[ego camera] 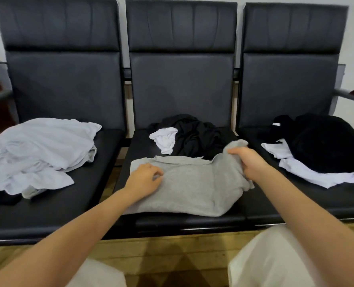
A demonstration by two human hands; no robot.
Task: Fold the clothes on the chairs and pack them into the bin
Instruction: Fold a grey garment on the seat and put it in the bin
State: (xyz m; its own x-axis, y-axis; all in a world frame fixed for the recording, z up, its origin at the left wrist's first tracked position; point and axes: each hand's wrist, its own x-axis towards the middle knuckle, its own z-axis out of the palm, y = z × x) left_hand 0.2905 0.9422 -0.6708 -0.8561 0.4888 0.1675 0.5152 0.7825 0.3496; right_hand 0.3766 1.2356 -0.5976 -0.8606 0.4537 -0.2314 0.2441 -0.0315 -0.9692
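A grey garment (pixel 190 187) lies spread on the front of the middle chair seat (pixel 143 143). My left hand (pixel 145 179) rests on its left part with fingers curled, pinching the fabric. My right hand (pixel 252 162) grips the garment's right edge and lifts a flap of it off the seat. Behind the grey garment sits a crumpled dark garment (pixel 194 135) with a small white piece (pixel 165 139) on it. No bin is in view.
A pile of white clothes (pixel 37 152) covers the left chair seat. On the right chair lie a black garment (pixel 329 146) and white cloth (pixel 308 170) under it. Wooden floor (pixel 161 255) and my light trousers (pixel 271 259) are below.
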